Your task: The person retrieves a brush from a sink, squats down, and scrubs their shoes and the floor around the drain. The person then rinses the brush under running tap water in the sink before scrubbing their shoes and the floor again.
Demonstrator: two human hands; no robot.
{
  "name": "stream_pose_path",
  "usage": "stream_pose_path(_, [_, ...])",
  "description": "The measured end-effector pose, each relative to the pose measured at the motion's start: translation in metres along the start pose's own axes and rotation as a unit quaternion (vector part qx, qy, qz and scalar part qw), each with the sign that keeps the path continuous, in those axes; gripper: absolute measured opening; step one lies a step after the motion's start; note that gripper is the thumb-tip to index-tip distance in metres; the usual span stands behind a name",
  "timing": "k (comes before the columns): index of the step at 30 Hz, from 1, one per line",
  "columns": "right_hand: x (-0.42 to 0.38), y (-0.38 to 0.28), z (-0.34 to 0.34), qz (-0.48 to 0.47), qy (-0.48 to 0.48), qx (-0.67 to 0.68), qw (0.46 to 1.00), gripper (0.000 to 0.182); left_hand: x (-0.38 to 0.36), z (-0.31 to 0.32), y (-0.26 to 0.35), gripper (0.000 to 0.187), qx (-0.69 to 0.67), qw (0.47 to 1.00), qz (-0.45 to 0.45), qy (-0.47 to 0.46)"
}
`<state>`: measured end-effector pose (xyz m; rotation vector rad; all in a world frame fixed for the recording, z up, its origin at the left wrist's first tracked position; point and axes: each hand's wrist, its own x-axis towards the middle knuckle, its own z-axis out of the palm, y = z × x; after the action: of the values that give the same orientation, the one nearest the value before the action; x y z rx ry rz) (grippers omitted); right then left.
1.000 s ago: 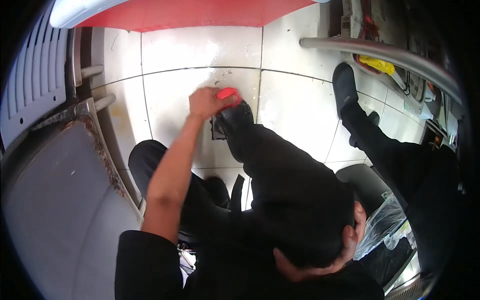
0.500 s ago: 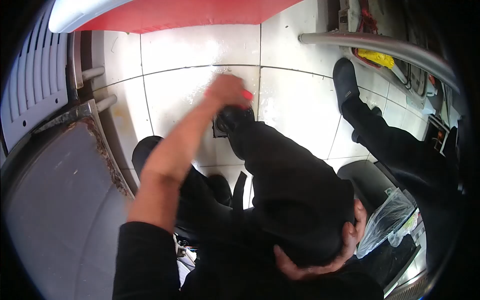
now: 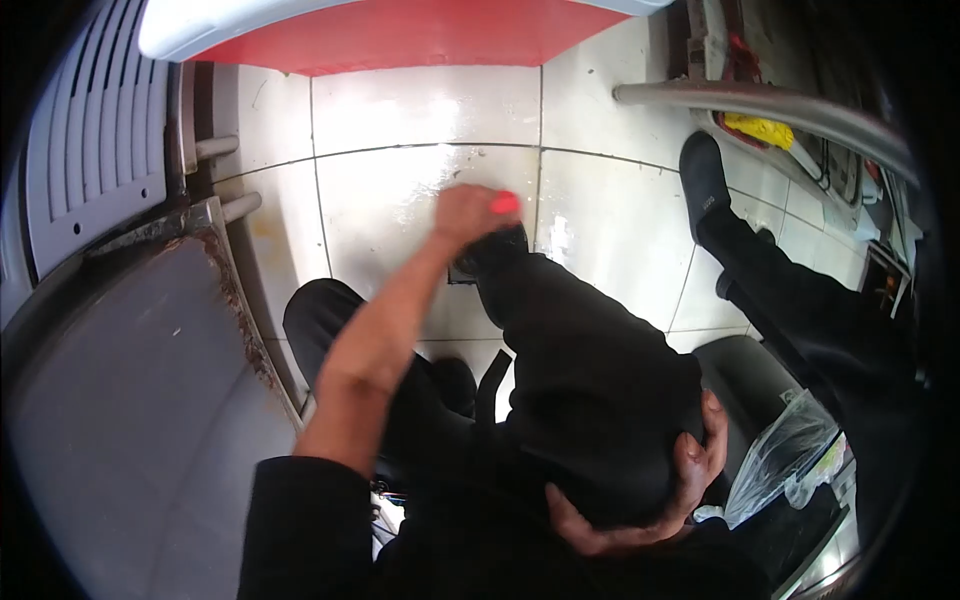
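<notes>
My left hand (image 3: 468, 213) is closed on a small red object (image 3: 503, 203) whose kind I cannot make out. It is stretched out low over the black shoe (image 3: 495, 245) at the end of my black-trousered leg (image 3: 590, 340). The fist covers most of the red object and part of the shoe. Close to my body, my right hand (image 3: 690, 490) wraps round the bent knee (image 3: 615, 465), thumb on the left and fingers on the right.
Wet-looking white tiles (image 3: 390, 190) lie under the feet. A red and white box-like thing (image 3: 400, 40) stands ahead, a rusty-edged grey panel (image 3: 130, 350) at left. Another person's leg (image 3: 770, 270) extends on the right, near a metal rail (image 3: 760, 97) and a clear plastic bag (image 3: 775, 460).
The whole view has shifted, so things appear slightly farther right and lower. My left hand has come down a little nearer the shoe. My right hand stays on the knee.
</notes>
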<state>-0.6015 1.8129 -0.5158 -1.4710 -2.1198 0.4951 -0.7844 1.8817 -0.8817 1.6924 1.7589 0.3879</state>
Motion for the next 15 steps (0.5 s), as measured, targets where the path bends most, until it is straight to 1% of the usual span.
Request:
stream_pose_path(2, [0.005,-0.007,0.004,-0.01,-0.01,-0.001,1.0,0.104,0.008,0.026,0.028,0.047,0.066,0.997,0.007,-0.042])
stream_pose_path(4, [0.008,-0.005,0.007,-0.03,-0.018,0.001,0.999,0.104,0.002,0.02,0.018,0.047,0.053,0.998,0.032,-0.008])
stream_pose_path(5, [0.007,-0.007,0.003,-0.026,-0.031,-0.004,0.999,0.104,-0.006,0.019,0.014,0.047,0.045,0.998,0.042,0.005])
stream_pose_path(6, [0.006,-0.009,-0.001,-0.021,-0.045,-0.008,0.999,0.104,-0.012,-0.012,0.012,0.041,-0.014,0.997,-0.048,-0.059])
stream_pose_path(8, [0.009,-0.01,-0.004,-0.013,-0.053,-0.024,0.998,0.105,-0.024,-0.034,-0.022,0.043,0.06,0.99,-0.096,-0.081])
stream_pose_path(11, [0.006,-0.004,-0.001,-0.028,-0.035,-0.02,0.999,0.106,-0.033,-0.015,-0.01,0.045,0.04,0.998,-0.036,-0.007])
stream_pose_path(14, [0.004,-0.004,0.003,-0.035,-0.028,0.0,0.999,0.107,-0.009,0.04,0.037,0.037,0.049,0.996,0.038,0.059])
stream_pose_path(15, [0.003,-0.005,0.004,-0.038,-0.026,0.008,0.999,0.107,-0.009,0.034,0.037,0.037,0.025,0.997,0.056,0.046])
